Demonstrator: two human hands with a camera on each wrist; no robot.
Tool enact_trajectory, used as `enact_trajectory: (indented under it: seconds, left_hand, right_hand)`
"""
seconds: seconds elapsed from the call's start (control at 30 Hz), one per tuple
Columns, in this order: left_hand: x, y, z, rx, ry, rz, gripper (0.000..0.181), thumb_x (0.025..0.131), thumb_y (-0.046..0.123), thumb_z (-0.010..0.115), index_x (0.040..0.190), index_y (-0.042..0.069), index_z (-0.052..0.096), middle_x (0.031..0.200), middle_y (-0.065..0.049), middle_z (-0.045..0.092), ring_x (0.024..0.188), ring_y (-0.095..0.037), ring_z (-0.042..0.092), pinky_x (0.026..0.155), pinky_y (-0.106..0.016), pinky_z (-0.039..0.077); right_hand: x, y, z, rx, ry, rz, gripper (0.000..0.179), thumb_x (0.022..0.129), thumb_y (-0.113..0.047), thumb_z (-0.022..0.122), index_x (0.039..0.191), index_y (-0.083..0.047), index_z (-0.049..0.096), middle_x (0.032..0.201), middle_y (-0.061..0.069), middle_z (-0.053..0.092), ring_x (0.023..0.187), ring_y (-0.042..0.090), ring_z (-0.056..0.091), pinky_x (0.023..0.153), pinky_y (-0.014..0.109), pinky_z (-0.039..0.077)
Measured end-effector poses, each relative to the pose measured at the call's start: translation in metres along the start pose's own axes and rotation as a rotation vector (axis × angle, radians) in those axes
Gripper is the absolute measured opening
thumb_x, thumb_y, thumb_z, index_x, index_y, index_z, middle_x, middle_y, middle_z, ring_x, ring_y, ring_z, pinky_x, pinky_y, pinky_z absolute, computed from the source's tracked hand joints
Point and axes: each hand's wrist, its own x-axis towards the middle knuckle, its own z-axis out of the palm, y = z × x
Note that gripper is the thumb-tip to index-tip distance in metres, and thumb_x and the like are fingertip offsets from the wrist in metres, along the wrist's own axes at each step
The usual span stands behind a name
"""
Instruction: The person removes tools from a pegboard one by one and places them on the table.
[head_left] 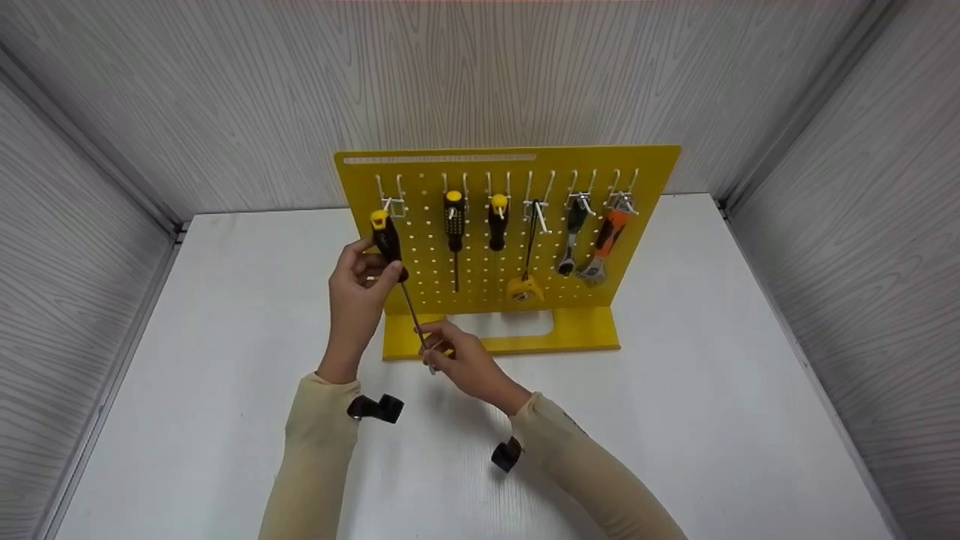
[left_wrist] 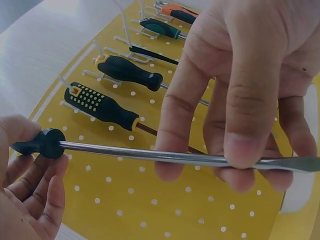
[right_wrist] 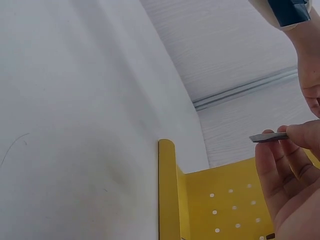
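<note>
A flat-tip screwdriver [head_left: 385,237] with a black and yellow handle is held slanting in front of the left part of a yellow pegboard [head_left: 600,161]. My left hand [head_left: 356,292] grips it by the lower handle. Down near the tip, my right hand [head_left: 471,365] pinches the metal shaft between thumb and fingers. The left wrist view shows the bare shaft [left_wrist: 115,151] running between both hands. In the right wrist view the flat tip [right_wrist: 267,136] sticks out past the right thumb. Much of the handle lies outside the left wrist view.
On the board's hooks hang two other screwdrivers [head_left: 454,221], a yellow tape measure [head_left: 524,290] on a black strap, a dark-green-handled wrench [head_left: 572,232] and an orange-handled adjustable wrench [head_left: 609,236]. A hook [head_left: 391,204] at the far left carries nothing. The board stands on a white table [head_left: 712,337].
</note>
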Motion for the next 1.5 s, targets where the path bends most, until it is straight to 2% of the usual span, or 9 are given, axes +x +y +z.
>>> enact_trajectory:
  seconds: [0.17,0.33,0.53,0.67,0.8,0.93,1.03,1.3,1.5]
  left_hand:
    - [-0.005,-0.001,-0.002,-0.030,-0.014,0.008,0.043,0.090,0.017,0.068,0.129,0.006,0.053,0.103,-0.013,0.068,0.088,-0.013,0.062,0.077,-0.021,0.051]
    - [-0.012,-0.001,-0.004,-0.008,-0.025,0.019,0.044,0.088,0.018,0.070,0.128,0.008,0.054,0.102,-0.012,0.069,0.088,-0.014,0.062,0.077,-0.022,0.050]
    - [-0.019,-0.005,-0.007,-0.015,-0.034,-0.004,0.042,0.088,0.014,0.070,0.127,0.007,0.054,0.098,-0.011,0.070,0.087,-0.013,0.063,0.078,-0.022,0.052]
    - [-0.024,-0.009,-0.009,-0.087,-0.025,-0.005,0.041,0.086,0.008,0.070,0.124,0.004,0.055,0.092,-0.004,0.071,0.085,-0.013,0.064,0.076,-0.022,0.053]
    - [-0.028,-0.015,-0.011,-0.123,-0.017,-0.018,0.042,0.085,0.007,0.071,0.123,0.004,0.054,0.089,0.003,0.071,0.086,-0.013,0.065,0.077,-0.022,0.052]
    - [-0.033,-0.023,-0.013,-0.149,-0.011,-0.063,0.041,0.086,0.007,0.071,0.123,0.005,0.053,0.092,0.002,0.072,0.089,-0.011,0.067,0.082,-0.021,0.053]
    - [-0.036,-0.028,-0.015,-0.154,-0.006,-0.099,0.041,0.087,0.007,0.070,0.123,0.004,0.053,0.094,-0.001,0.073,0.090,-0.009,0.068,0.087,-0.020,0.052]
    - [-0.046,-0.044,-0.021,-0.149,-0.009,-0.156,0.037,0.087,0.008,0.070,0.121,0.005,0.055,0.095,0.005,0.072,0.092,-0.012,0.069,0.089,-0.022,0.053]
    - [-0.054,-0.055,-0.028,-0.076,-0.015,-0.203,0.035,0.085,0.011,0.073,0.115,0.005,0.056,0.100,-0.001,0.067,0.087,-0.012,0.067,0.084,-0.019,0.054]
  right_hand:
    - [-0.003,0.003,0.001,0.003,0.001,-0.021,0.031,0.097,-0.010,0.055,0.128,-0.017,0.055,0.106,0.016,0.065,0.085,0.015,0.063,0.076,0.028,0.055]
    - [-0.005,0.009,0.000,0.013,0.000,-0.039,0.028,0.097,-0.010,0.055,0.125,-0.015,0.057,0.102,0.012,0.065,0.091,0.032,0.064,0.080,0.043,0.055]
    - [-0.007,0.019,-0.004,0.040,-0.014,-0.036,0.026,0.097,-0.007,0.055,0.122,-0.008,0.059,0.108,0.024,0.064,0.096,0.043,0.061,0.082,0.051,0.053]
    - [-0.009,0.025,-0.009,0.043,-0.012,-0.027,0.022,0.097,-0.010,0.057,0.118,-0.005,0.062,0.109,0.023,0.064,0.094,0.038,0.062,0.081,0.050,0.053]
    - [-0.012,0.030,-0.017,0.036,0.006,-0.006,0.021,0.096,-0.014,0.060,0.114,-0.005,0.064,0.110,0.020,0.065,0.090,0.022,0.062,0.080,0.041,0.054]
    - [-0.014,0.035,-0.023,0.000,0.019,0.009,0.024,0.095,-0.014,0.060,0.115,-0.001,0.063,0.113,0.022,0.065,0.088,0.010,0.059,0.077,0.026,0.050]
    - [-0.016,0.037,-0.029,-0.015,0.017,0.021,0.025,0.095,-0.013,0.059,0.117,-0.001,0.063,0.114,0.022,0.065,0.087,0.010,0.056,0.076,0.023,0.047]
    - [-0.033,0.017,-0.047,0.088,-0.003,0.053,0.024,0.096,-0.006,0.056,0.116,0.005,0.061,0.114,0.032,0.059,0.081,0.008,0.051,0.080,0.037,0.049]
    - [-0.038,0.023,-0.054,0.100,0.030,0.059,0.020,0.096,-0.008,0.057,0.111,0.003,0.062,0.110,0.028,0.061,0.080,0.008,0.053,0.082,0.047,0.049]
